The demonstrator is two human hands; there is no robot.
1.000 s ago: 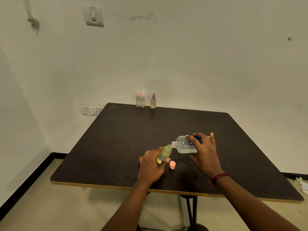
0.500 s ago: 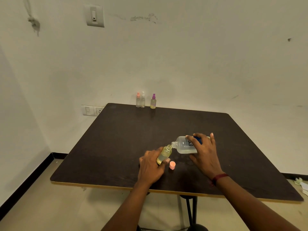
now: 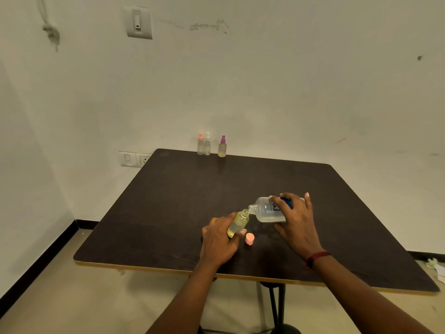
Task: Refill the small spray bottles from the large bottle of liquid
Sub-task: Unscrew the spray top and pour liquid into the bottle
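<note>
Dark wood-grain table (image 3: 168,201) gives me plenty of room: bare surface runs off toward 9 and 12 o'clock, and more lies out at 3. Its pale-trimmed near edge sits at 6 o'clock, just under my wrists. At 12 o'clock, along the far edge by the wall (image 3: 265,92), three capped spray bottles (image 3: 207,146) stand upright.

My left hand (image 3: 218,239) grips the small spray bottle (image 3: 238,224), which is uncapped and tilted, neck toward 1 o'clock, base toward 7. My right hand (image 3: 297,222) has its fingers (image 3: 277,201) wrapped over the large bottle (image 3: 266,210). I hold it nearly level, long axis 3 to 9 o'clock, with the open mouth at 9 meeting the small neck. Between my hands, the pink cap (image 3: 249,238) rests on the table.
</note>
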